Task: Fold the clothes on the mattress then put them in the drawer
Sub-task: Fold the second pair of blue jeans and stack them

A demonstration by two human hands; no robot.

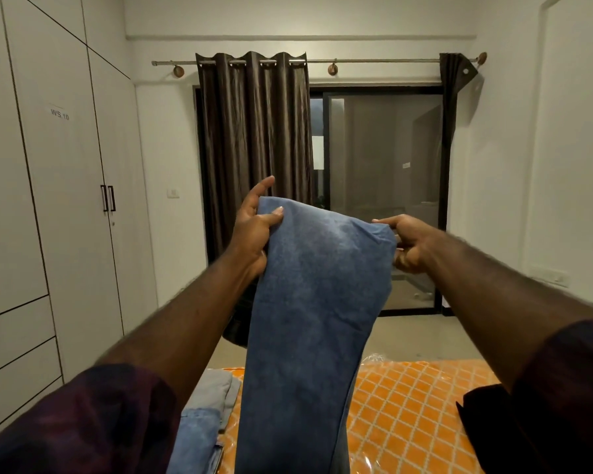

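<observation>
On my left hand point(254, 230) the thumb is pressing onto the near face of the blue garment point(315, 302), pinching its top corner at ten o'clock against fingers I cannot see behind the cloth. The index finger is poking up free above the edge. On my right hand point(408, 244) the thumb and forefinger are gripping the opposite top corner at two o'clock, and the lower fingers are curling in beneath it. Both wrists are held at about chest height, and both forearms are reaching forward nearly straight, bare up to the dark rolled sleeves.

The blue garment is hanging in the air between my hands as a long doubled strip, trailing down toward six o'clock over the orange-patterned mattress point(411, 405). Folded clothes point(202, 408) are lying on the mattress at seven o'clock, and a dark garment point(483, 425) is lying at four o'clock. The drawers point(14, 340) are sitting closed in the white wardrobe point(59, 200) at eight o'clock.
</observation>
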